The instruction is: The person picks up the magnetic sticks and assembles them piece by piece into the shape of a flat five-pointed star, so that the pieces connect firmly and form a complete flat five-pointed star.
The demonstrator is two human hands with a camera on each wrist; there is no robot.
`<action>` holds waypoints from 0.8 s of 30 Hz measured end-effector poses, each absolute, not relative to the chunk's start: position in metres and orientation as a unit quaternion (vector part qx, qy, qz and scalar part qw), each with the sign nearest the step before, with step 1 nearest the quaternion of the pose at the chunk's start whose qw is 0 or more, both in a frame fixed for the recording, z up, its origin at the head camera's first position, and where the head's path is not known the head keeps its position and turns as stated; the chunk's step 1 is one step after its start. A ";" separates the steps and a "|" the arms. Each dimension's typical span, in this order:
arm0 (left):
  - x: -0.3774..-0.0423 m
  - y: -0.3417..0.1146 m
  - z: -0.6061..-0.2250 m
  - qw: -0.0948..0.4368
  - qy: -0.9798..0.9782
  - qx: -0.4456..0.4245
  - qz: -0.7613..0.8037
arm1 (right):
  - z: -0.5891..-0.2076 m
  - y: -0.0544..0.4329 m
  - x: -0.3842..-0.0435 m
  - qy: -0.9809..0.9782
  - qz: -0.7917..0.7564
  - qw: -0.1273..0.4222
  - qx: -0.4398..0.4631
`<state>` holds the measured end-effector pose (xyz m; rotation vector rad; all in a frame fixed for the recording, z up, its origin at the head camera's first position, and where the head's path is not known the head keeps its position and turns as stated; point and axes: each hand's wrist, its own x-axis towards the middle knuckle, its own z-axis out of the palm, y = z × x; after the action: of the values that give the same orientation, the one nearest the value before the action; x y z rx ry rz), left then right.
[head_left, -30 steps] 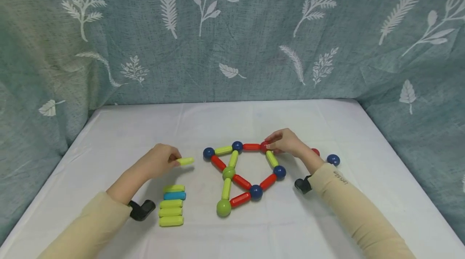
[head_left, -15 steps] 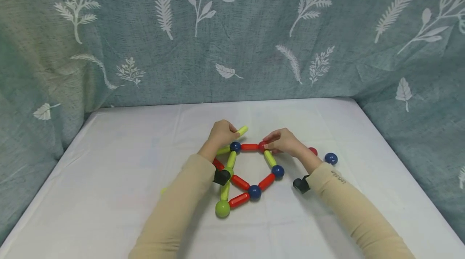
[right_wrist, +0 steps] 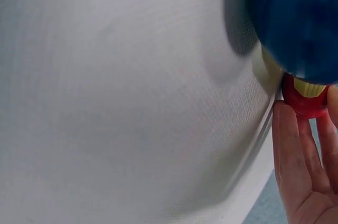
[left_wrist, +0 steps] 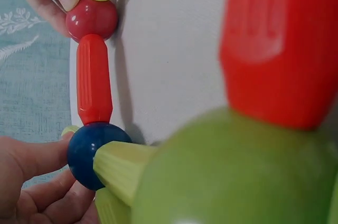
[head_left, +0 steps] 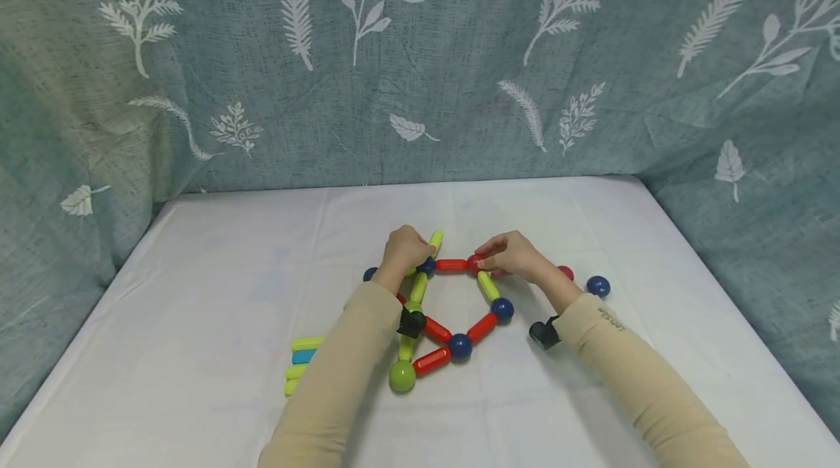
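Front green ball [head_left: 402, 376]: near corner of the ball-and-rod frame, on the white table [head_left: 216, 293].
Spare rods [head_left: 307, 343]: side by side, left of the frame; yellow-green with one blue; partly covered by the left sleeve [head_left: 328, 395].
Front blue ball [head_left: 461, 347]: joined to red rods of the frame.
Right blue ball [head_left: 502, 310]: joined to the front blue ball by a red rod.
Spare balls: one blue [head_left: 599, 286], one red [head_left: 565, 274], just beyond the right cuff.
Left hand [head_left: 402, 253]: thumb and fingers holding the far blue ball [left_wrist: 87, 155]; whether they also pinch the far rod cannot be told.
Right hand [head_left: 515, 256]: fingers gripping the far red ball [left_wrist: 91, 19]; a red rod [left_wrist: 95, 78] links both far balls.
Far rod [head_left: 436, 240]: yellow-green, near end at the far blue ball, other end pointing away from the frame.
Backdrop [head_left: 367, 133]: blue-green curtain, white leaf print.
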<state>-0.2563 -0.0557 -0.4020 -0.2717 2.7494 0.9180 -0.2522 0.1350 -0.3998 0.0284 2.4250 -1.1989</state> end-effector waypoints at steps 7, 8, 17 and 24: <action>-0.246 -0.051 -0.391 0.114 0.941 -0.103 0.303 | -0.399 0.135 -0.251 0.873 -0.435 0.219 0.012; -0.244 -0.050 -0.390 0.112 0.941 -0.103 0.303 | -0.399 0.135 -0.251 0.873 -0.436 0.219 0.012; -0.233 -0.063 -0.382 0.110 0.965 -0.024 0.238 | -0.400 0.136 -0.249 0.876 -0.432 0.213 0.012; -0.224 -0.115 -0.363 0.154 0.970 0.047 0.182 | -0.400 0.136 -0.249 0.873 -0.439 0.210 0.004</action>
<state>-0.2240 -0.1150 -0.3627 0.1350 2.7806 0.5216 -0.2492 0.1358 -0.4000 0.0108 2.4289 -1.2221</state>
